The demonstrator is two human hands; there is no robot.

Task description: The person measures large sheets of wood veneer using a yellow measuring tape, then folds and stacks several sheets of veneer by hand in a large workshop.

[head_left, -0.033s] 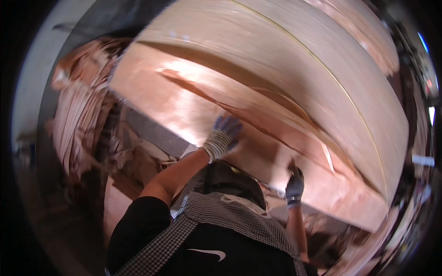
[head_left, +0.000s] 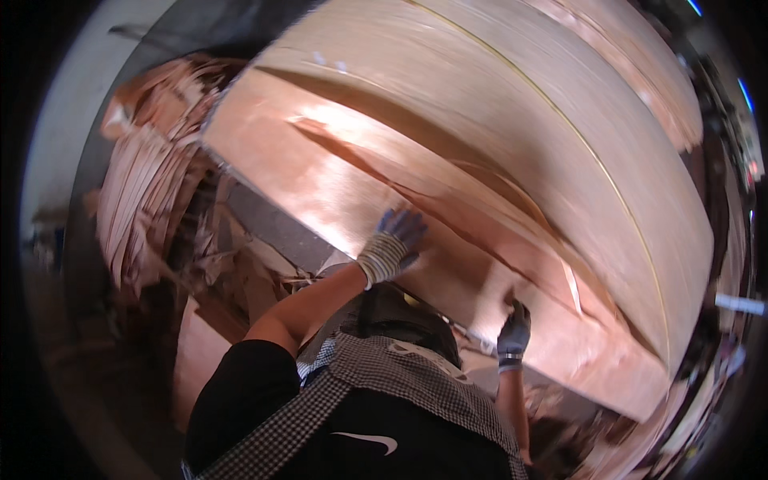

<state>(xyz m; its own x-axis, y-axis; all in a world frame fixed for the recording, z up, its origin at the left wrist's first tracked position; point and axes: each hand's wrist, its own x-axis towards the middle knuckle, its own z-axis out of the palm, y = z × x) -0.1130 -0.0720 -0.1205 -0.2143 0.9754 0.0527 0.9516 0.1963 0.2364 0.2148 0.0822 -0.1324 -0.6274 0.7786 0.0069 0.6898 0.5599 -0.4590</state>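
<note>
Head view of thin, reddish wood veneer being handled. A gloved left hand (head_left: 394,246) lies flat on the top sheet (head_left: 336,184), fingers spread and open, palm pressed to the surface near the sheet's near edge. The gloved right hand (head_left: 513,330) is lower and further right. Its fingers are curled closed on that same near edge, thumb side up, though the glove hides how much of the edge they take in.

The sheet lies on a broad stack (head_left: 576,104) of like sheets that fills the upper and right part of the view. It is not lying flat. A long dark fold runs slantwise from its upper left toward the right hand, and a short pale tear or flap (head_left: 570,282) stands just beyond that hand. A thin yellow line (head_left: 592,160) crosses the stack above the sheet.

On the left, well apart from both hands, hangs a heap of torn veneer strips (head_left: 144,200), with more scraps (head_left: 240,264) beneath the stack's near corner.

Judged progress: the sheet is on the stack and held at two points along one edge, but the fold and the raised right end suggest it is only partly settled — smoothing or squaring it to the sheets below appears undone. The far edge cannot be made out.
</note>
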